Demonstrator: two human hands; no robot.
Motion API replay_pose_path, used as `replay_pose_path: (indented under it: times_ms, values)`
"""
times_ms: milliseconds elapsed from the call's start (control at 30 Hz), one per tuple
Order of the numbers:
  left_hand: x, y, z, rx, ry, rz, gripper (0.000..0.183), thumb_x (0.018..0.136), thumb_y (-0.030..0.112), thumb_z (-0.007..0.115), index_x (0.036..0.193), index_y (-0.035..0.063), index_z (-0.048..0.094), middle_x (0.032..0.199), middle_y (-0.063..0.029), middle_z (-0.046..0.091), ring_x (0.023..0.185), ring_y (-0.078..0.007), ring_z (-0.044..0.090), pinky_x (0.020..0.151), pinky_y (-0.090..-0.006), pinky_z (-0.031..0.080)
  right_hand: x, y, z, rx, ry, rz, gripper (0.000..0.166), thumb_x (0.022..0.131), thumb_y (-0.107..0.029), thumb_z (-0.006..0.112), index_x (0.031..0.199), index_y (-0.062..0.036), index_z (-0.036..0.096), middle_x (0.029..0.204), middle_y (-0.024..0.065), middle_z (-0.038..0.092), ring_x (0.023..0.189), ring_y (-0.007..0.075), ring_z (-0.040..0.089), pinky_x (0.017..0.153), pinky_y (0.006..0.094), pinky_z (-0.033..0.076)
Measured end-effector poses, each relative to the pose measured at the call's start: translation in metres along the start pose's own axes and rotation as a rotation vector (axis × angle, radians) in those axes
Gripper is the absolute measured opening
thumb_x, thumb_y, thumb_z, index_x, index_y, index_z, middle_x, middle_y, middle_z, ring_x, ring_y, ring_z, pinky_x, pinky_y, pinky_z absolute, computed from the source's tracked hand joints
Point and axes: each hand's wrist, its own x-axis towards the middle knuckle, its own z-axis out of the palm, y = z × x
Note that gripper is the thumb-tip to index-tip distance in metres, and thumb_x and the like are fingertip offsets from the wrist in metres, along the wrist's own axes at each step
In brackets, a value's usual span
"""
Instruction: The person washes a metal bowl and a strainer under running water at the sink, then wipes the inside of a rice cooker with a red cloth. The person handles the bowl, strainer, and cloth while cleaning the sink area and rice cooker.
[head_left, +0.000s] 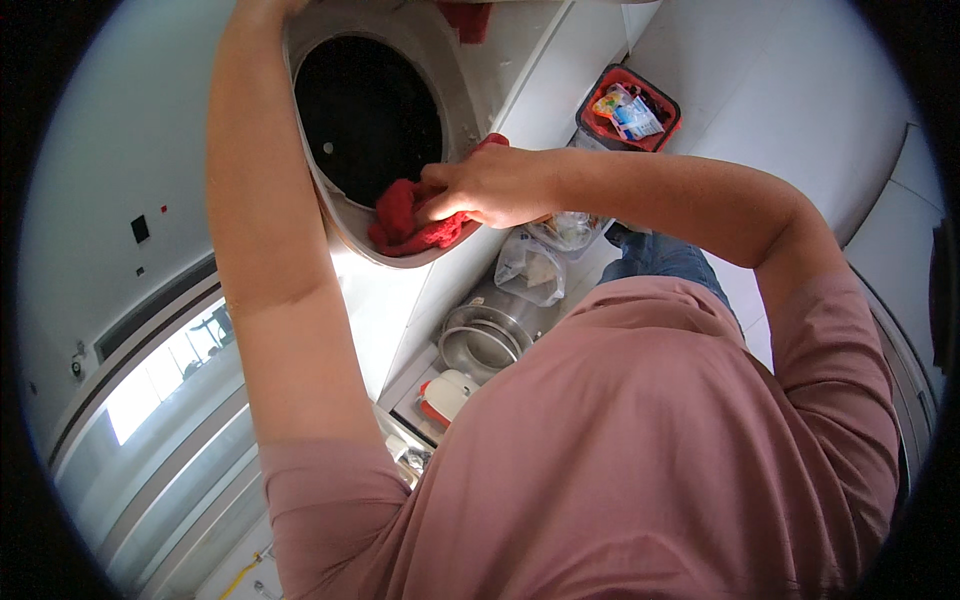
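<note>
My right hand (491, 184) grips a crumpled red cloth (412, 225). It presses the cloth against the lower rim of a pale panel (457, 97) with a large, round, dark opening (367, 112). A small light spot shows inside the opening. My left arm reaches up along the panel's left side. The left hand is cut off at the top edge of the view, so what it touches is hidden. Another red piece (466, 21) lies near the top of the panel; I cannot tell what it is.
Below, a red bin with a black rim (615, 71) holds crumpled packets (634, 116). Clear plastic bags (532, 266) lie beside metal pots (484, 349). Nearby sits a white and red object (448, 396). A curved-looking, glossy panelled surface (180, 390) is at the left.
</note>
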Motion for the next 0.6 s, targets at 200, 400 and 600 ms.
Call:
replay_pose_path:
  times_ms: [200,400,600]
  values:
    - [-0.001,-0.003,0.005,-0.111,0.065,0.136,0.027,0.065,0.007,0.065,0.091,0.002,0.067,0.086,-0.0182,0.067,0.08,-0.0284,0.064,0.071,-0.0385,0.048,-0.072,0.054,-0.028,-0.132,-0.077,0.434,0.04,0.073,0.006,0.058,0.11,-0.0087,0.058,0.116,0.0149,0.052,0.097,0.0338,0.059,0.079,0.0396,0.048]
    - [0.005,0.007,0.007,-0.049,-0.04,-0.007,0.026,0.066,0.008,0.064,0.091,0.0014,0.067,0.085,-0.0185,0.067,0.079,-0.0281,0.064,0.07,-0.0379,0.048,-0.028,0.012,-0.025,0.275,0.327,0.037,0.045,0.075,0.008,0.055,0.119,-0.0063,0.055,0.113,0.0136,0.052,0.102,0.0291,0.055,0.085,0.036,0.047]
    - [-0.002,0.005,0.002,-0.068,-0.016,-0.001,0.025,0.066,0.009,0.063,0.089,0.0003,0.067,0.083,-0.0201,0.066,0.077,-0.0281,0.064,0.069,-0.0378,0.048,0.001,0.006,0.02,0.138,0.072,0.053,0.04,0.079,-0.003,0.052,0.118,-0.013,0.056,0.118,0.017,0.051,0.094,0.0356,0.059,0.08,0.0431,0.049]
